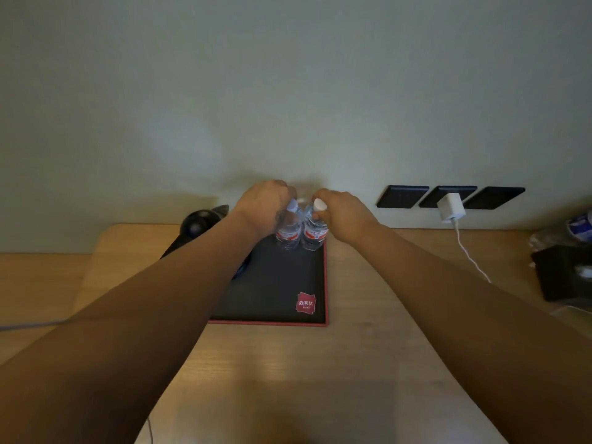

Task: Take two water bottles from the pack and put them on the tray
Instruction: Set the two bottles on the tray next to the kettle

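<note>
Two small clear water bottles with white caps and red-and-white labels stand upright side by side at the far right corner of a black tray [278, 283] with a red rim and a red logo. My left hand [262, 203] is closed around the top of the left bottle [288, 230]. My right hand [339, 209] grips the cap and neck of the right bottle [315, 232]. The plastic-wrapped pack [573, 229] with more bottles lies at the far right edge of the desk.
The tray lies on a wooden desk [352, 363] against a pale wall. A black kettle [198, 225] stands left of the tray. A white charger [451, 208] with a cable plugs into black wall sockets [448, 196]. A dark box [563, 270] sits at the right.
</note>
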